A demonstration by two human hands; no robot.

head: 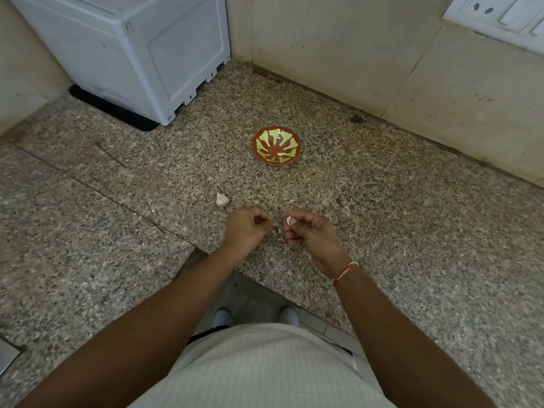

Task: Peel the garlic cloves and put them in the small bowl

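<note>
My right hand [309,231] pinches a white garlic clove [289,220] between thumb and fingertips, just above the speckled granite counter [382,216]. My left hand [247,228] is close beside it with its fingers curled; whether it holds a bit of skin I cannot tell. Small flakes of peel [276,231] lie between the hands. A garlic bulb piece [222,199] rests on the counter just left of my left hand. The small red bowl with a green pattern [276,145] stands farther back, and a pale clove lies inside it.
A white appliance [132,54] on a black mat stands at the back left corner. Tiled walls [382,54] close the back and right, with a socket plate [500,13] at top right. The counter's front edge runs just ahead of my body.
</note>
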